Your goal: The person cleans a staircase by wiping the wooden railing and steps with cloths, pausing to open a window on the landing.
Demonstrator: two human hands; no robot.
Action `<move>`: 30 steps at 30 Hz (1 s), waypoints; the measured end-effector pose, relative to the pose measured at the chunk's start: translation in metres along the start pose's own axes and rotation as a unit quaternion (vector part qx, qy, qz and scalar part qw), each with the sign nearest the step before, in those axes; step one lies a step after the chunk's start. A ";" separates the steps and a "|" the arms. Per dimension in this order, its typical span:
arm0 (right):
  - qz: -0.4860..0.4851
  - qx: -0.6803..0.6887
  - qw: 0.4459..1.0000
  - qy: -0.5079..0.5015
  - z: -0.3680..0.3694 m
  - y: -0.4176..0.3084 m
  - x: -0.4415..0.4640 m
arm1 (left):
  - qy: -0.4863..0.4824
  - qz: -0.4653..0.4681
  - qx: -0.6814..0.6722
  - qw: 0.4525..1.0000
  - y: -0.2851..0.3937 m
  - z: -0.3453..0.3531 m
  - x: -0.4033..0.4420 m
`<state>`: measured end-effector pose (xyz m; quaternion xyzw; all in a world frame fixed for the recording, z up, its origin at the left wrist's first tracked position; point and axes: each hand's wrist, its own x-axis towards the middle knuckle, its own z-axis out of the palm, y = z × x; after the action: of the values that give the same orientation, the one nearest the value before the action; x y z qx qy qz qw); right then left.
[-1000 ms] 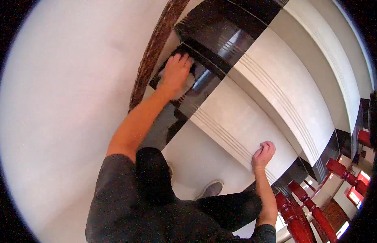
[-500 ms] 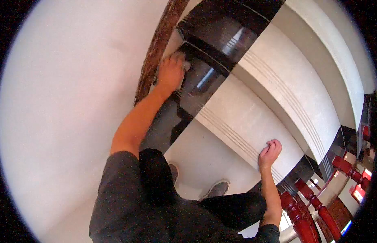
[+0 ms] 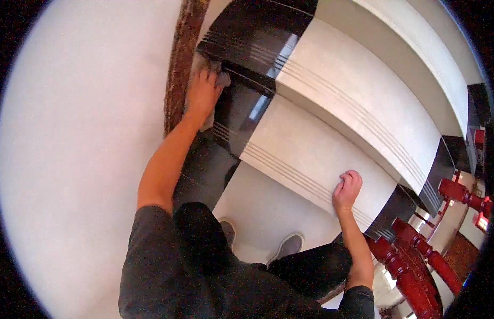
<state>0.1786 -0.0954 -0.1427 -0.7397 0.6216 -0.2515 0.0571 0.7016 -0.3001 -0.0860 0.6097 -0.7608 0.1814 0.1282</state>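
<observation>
My left hand is closed on a grey cloth and presses it against the black side strip of a stair step, beside the wall. Part of the cloth is hidden under the fingers. My right hand rests on the pale stair tread near its grooved front edge. Its fingers are curled in, and nothing shows in them. Between the hand and the wall side, the black polished border of the same step reflects light.
A brown skirting board runs up the white wall at left. More pale steps curve upward. Red turned balusters stand at lower right. My shoes are on the level below.
The view has shifted, so the stairs sit further left. My left hand has slid with the cloth slightly nearer the riser. My right hand stays on the tread, fingers curled.
</observation>
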 end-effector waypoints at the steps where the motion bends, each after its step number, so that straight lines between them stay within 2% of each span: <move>1: 0.005 -0.004 1.000 -0.004 0.000 0.000 -0.001 | -0.005 0.002 -0.006 1.000 0.004 0.033 0.005; 3: 0.008 0.005 1.000 -0.015 0.000 0.001 0.000 | 0.000 -0.210 -0.030 0.977 0.030 0.072 0.013; 4: 0.013 0.002 1.000 -0.017 0.000 0.002 0.002 | -0.004 -0.208 -0.034 0.977 0.039 0.074 0.014; 6: 0.004 0.005 1.000 -0.002 -0.001 -0.001 0.002 | -0.037 -0.185 -0.120 0.975 0.056 0.064 0.007; 9: -0.001 0.000 1.000 0.005 0.000 -0.002 0.001 | 0.015 -0.033 -0.227 0.973 0.112 0.051 -0.025; 10: -0.001 -0.003 1.000 0.006 -0.003 -0.001 -0.003 | -0.005 0.010 -0.278 0.961 0.126 0.035 -0.032; 11: 0.003 0.003 1.000 -0.002 -0.001 0.001 -0.004 | -0.082 0.035 -0.301 0.950 0.135 0.012 -0.045; 12: 0.006 0.009 1.000 -0.009 0.001 0.004 -0.001 | -0.122 0.127 -0.328 0.928 0.134 0.015 -0.071; 15: -0.002 0.011 1.000 0.006 0.000 0.004 -0.001 | -0.281 0.210 -0.396 0.849 0.117 -0.050 -0.165; 17: 0.004 0.017 1.000 0.012 0.000 0.003 0.000 | -0.378 0.130 -0.502 0.767 0.083 -0.077 -0.183; 19: 0.009 0.018 1.000 0.005 -0.003 0.004 -0.002 | -0.321 -0.032 -0.447 0.834 0.045 -0.061 -0.179; 21: 0.002 0.026 1.000 0.006 -0.004 0.003 0.001 | -0.214 -0.145 -0.416 0.872 0.024 -0.062 -0.118; 22: 0.006 0.022 1.000 0.007 -0.004 0.003 0.001 | -0.159 -0.152 -0.364 0.905 0.015 -0.056 -0.091; 23: 0.001 0.024 1.000 0.017 -0.003 0.003 0.001 | -0.058 -0.140 -0.334 0.930 0.014 -0.047 -0.061; 24: -0.005 0.026 0.999 0.025 -0.003 0.003 0.000 | 0.013 -0.172 -0.271 0.947 0.019 -0.036 -0.036; 25: -0.002 0.024 0.999 0.025 -0.003 0.003 -0.001 | 0.065 -0.207 -0.246 0.945 -0.005 0.021 -0.032; 26: -0.001 0.025 0.999 0.023 -0.004 0.002 -0.001 | 0.063 -0.204 -0.249 0.945 0.006 0.041 -0.020; 28: 0.003 0.021 1.000 0.020 -0.003 0.002 -0.001 | 0.067 -0.277 -0.145 0.947 0.067 0.074 -0.004; 30: 0.000 0.024 1.000 0.021 -0.001 0.003 -0.001 | 0.090 -0.257 -0.046 0.961 0.131 0.087 0.001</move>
<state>0.1758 -0.0950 -0.1430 -0.7328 0.6163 -0.2816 0.0613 0.5765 -0.3133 -0.1797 0.7595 -0.5709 0.1617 0.2665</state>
